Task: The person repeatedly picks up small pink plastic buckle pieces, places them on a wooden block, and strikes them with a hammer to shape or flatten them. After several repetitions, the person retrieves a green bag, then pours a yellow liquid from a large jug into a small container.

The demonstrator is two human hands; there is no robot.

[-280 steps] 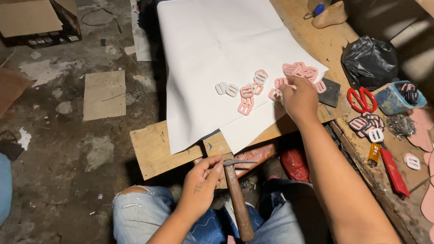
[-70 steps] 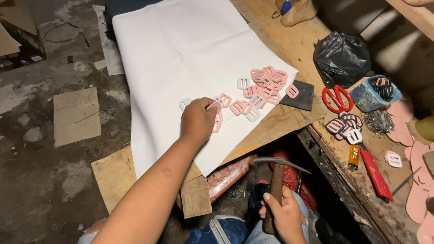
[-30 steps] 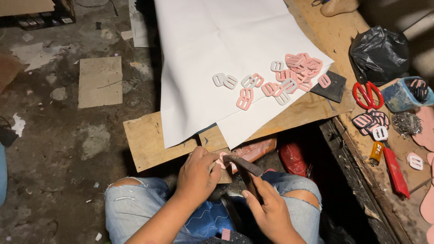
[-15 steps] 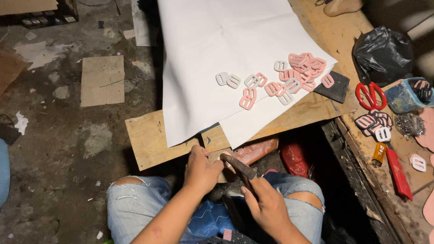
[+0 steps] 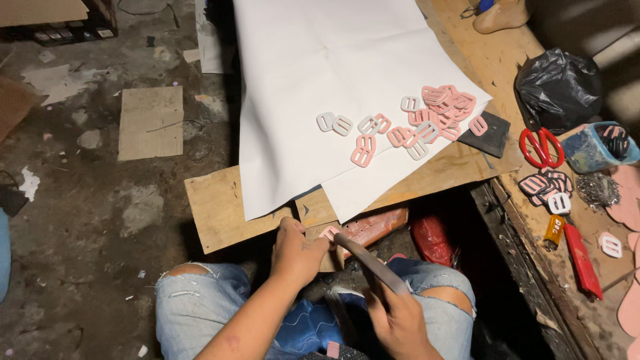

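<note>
While the left hand (image 5: 297, 252) pinches a small pink plastic buckle (image 5: 329, 233), seemingly light and stiff, by its edge, the right hand (image 5: 400, 319) grips a wooden-handled hammer (image 5: 372, 265).

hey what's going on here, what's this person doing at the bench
A person in ripped jeans sits at a low wooden board covered by a large white sheet. The left hand pins a small pink buckle at the board's near edge, while the right hand grips a hammer whose head is right at that buckle. More pink and white buckles lie scattered on the sheet. Red scissors and a black bag sit off to the right.
</note>
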